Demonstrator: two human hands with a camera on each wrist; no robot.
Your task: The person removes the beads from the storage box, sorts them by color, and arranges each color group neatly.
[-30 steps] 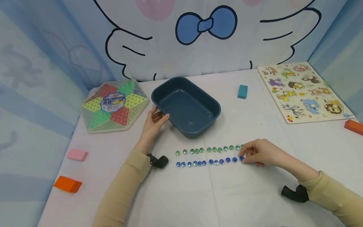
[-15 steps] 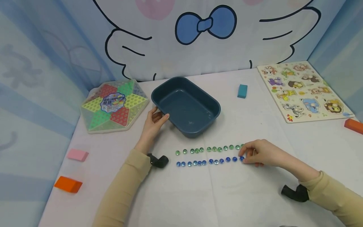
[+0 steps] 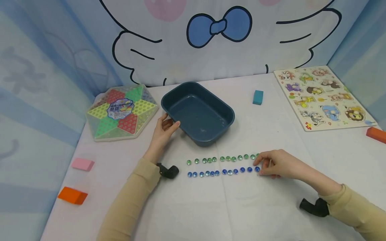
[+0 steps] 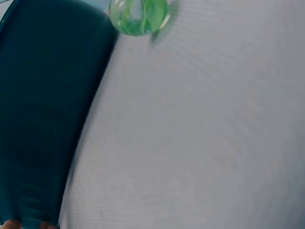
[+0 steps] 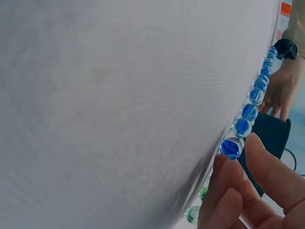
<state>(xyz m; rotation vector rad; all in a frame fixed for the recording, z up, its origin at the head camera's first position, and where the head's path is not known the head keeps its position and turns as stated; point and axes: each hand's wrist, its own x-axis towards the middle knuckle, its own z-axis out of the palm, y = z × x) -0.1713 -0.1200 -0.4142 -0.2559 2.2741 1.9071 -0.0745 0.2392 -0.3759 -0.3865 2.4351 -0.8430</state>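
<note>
We see the left hand (image 3: pixel 163 129) curled round the near-left rim of the dark blue rectangular plastic tub (image 3: pixel 199 112), thumb on the rim; the right hand (image 3: pixel 272 164) rests on the white cloth-covered table (image 3: pixel 241 207), fingertips (image 5: pixel 233 183) touching the rightmost blue glass marble (image 3: pixel 257 169) at the right end of the near row; whether they pinch it we cannot tell; a row of green glass marbles (image 3: pixel 221 158) lies just beyond, near the tub.

Light: bright, even, diffuse | shadows: faint, soft | head view: sharp | wrist views: close-up blur
</note>
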